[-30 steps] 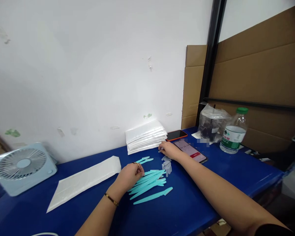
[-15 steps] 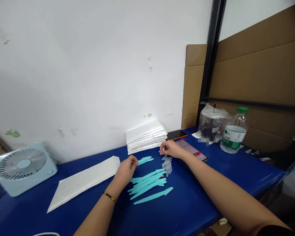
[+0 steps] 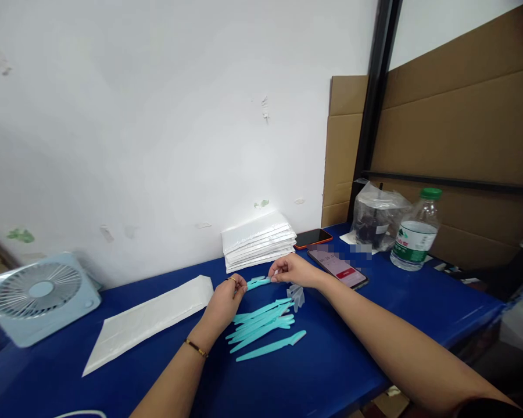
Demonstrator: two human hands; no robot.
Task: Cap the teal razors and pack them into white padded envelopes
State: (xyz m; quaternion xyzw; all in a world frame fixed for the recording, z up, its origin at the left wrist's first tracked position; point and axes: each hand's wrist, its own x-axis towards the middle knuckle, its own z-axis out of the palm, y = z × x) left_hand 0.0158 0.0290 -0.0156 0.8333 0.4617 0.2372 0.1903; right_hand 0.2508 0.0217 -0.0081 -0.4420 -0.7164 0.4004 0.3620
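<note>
My left hand [image 3: 225, 297] is closed on a turquoise eyebrow razor [image 3: 256, 283] that points right from its fingertips. My right hand [image 3: 294, 270] pinches a small clear blade cap [image 3: 273, 277] against the razor's right end; my fingers partly hide the cap. Whether the cap sits on the blade I cannot tell. Below the hands lies a loose pile of eyebrow razors [image 3: 261, 321], with a single razor [image 3: 270, 346] apart at the front. Several clear caps [image 3: 295, 297] lie under my right hand.
Left of my hands lies a white padded envelope [image 3: 152, 322], with a fan [image 3: 43, 296] farther left. A stack of envelopes [image 3: 259, 241] stands against the wall. To the right are two phones [image 3: 337, 268], a bagged drink cup [image 3: 375, 215] and a water bottle [image 3: 414, 235] on the blue table [image 3: 331, 360].
My right hand has moved left from the loose caps to the razor's end, bringing a cap. My left hand has stayed nearly still with the razor.
</note>
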